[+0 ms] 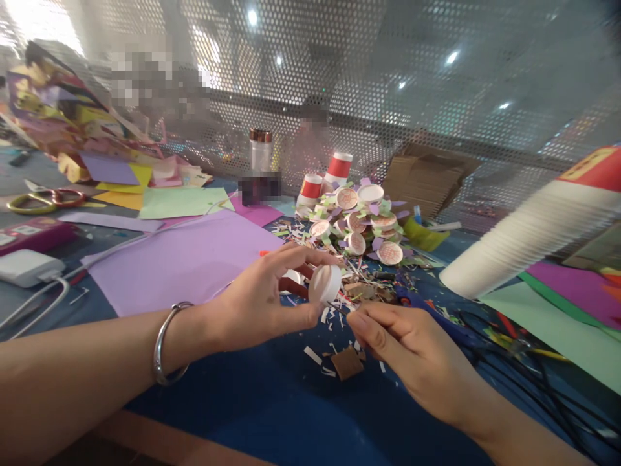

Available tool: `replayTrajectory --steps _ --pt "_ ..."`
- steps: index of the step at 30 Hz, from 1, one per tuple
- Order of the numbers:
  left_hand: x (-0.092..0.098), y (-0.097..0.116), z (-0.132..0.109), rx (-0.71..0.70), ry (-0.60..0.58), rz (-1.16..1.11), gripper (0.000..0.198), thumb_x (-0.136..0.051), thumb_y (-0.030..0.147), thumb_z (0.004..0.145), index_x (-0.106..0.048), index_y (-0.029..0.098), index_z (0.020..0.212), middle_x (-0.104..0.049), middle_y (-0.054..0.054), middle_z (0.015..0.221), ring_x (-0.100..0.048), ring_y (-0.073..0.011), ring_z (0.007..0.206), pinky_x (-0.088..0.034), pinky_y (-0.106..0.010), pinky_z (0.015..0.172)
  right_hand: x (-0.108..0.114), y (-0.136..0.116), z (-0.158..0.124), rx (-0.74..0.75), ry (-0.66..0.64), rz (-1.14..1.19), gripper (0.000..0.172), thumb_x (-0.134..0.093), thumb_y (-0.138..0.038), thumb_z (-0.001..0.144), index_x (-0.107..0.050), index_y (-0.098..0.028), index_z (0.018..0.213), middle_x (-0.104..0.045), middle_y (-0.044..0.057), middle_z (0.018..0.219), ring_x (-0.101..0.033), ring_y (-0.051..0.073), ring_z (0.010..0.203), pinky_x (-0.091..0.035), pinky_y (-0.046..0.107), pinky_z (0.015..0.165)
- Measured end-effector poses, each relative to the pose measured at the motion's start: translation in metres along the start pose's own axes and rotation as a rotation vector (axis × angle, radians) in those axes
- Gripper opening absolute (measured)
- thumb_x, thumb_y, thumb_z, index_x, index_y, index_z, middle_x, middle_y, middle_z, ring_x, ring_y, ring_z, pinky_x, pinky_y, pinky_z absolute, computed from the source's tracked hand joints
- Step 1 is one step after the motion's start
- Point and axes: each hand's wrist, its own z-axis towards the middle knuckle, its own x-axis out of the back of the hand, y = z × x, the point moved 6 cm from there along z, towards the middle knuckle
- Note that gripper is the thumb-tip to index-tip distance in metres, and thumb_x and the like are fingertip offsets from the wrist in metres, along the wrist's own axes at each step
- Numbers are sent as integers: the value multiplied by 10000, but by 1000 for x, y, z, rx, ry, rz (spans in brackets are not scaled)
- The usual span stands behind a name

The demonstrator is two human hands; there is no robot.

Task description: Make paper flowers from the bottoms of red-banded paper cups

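Observation:
My left hand (272, 291), with a silver bangle at the wrist, holds a small white round paper cup bottom (326, 283) by its edge between thumb and fingers. My right hand (402, 343) is closed in a pinch close to its lower edge. A thin dark piece (339, 309) pokes out from the pinch toward the cup bottom; its kind is not clear. Below the hands lies a small square of brown cardboard (347, 363) among white paper scraps (313, 355). Another white round piece (292, 282) shows partly behind my left fingers.
Beyond the hands is a pile of decorated cup bottoms (356, 223). A tall leaning stack of paper cups (528, 226) stands right, near black cables (528, 382). Purple paper (189, 259), scissors (46, 199) and a white charger (29, 266) lie left. A perforated screen (359, 58) rises behind.

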Motion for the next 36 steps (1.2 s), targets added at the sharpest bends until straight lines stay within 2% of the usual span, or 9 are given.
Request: replayTrajectory --steps 7,10,13,16,20,24,27,31,36 --pt "2 -3 3 134 8 -39 417 -713 221 772 -676 167 1184 -676 -64 1056 -634 -168 876 -557 -287 757 8 0 -2 9 30 -15 515 -476 -604 1002 -507 -208 674 -433 -20 657 -410 130 611 -353 262 538" --pt "0 -13 3 309 -9 -182 212 -604 301 837 -706 163 961 -647 -24 838 -582 -139 748 -514 -255 680 15 -3 -3 56 119 21 448 -573 -591 961 -576 -209 727 -461 -27 661 -439 122 595 -387 244 533" --pt "-7 -21 -2 480 -29 -332 224 -577 360 826 -654 159 766 -606 -20 740 -544 -131 666 -469 -238 585 15 -2 -4 40 187 31 327 -710 -535 887 -646 -215 861 -579 -12 729 -514 131 626 -435 235 545" --pt "-19 -27 -9 610 -98 -389 262 -591 399 801 -639 150 739 -604 -21 676 -532 -124 591 -400 -225 498 10 0 -4 50 226 6 266 -710 -470 906 -678 -222 996 -670 13 827 -574 150 682 -476 245 590" --pt "-30 -30 -15 688 -153 -432 268 -586 407 820 -647 153 762 -615 -19 644 -541 -126 558 -364 -219 468 3 -1 -3 104 207 -48 210 -664 -412 949 -695 -209 995 -676 18 834 -575 149 673 -472 262 603" --pt "-34 -22 -14 633 -221 -411 344 -635 482 847 -659 144 788 -612 -22 710 -545 -124 606 -394 -221 507 5 -2 -3 120 241 -80 208 -637 -397 965 -697 -200 932 -657 10 769 -545 144 628 -444 265 565" --pt "-33 -12 -11 495 -272 -273 339 -692 475 849 -694 154 958 -621 -5 776 -529 -114 645 -410 -222 560 6 -3 -4 144 261 -99 150 -654 -342 943 -690 -203 898 -646 -2 722 -549 142 609 -440 259 555" --pt "-24 -4 -9 325 -213 28 276 -645 403 893 -733 170 1011 -684 -30 795 -584 -145 699 -434 -249 618 -1 0 -2 128 204 -81 100 -661 -283 922 -675 -208 857 -590 -30 658 -519 126 571 -418 244 527" --pt "-25 -7 -15 397 -259 258 367 -552 476 933 -726 160 868 -676 -28 718 -568 -143 612 -378 -251 527 -7 6 1 45 126 2 140 -659 -315 929 -656 -210 836 -566 -36 663 -506 123 590 -432 236 540"
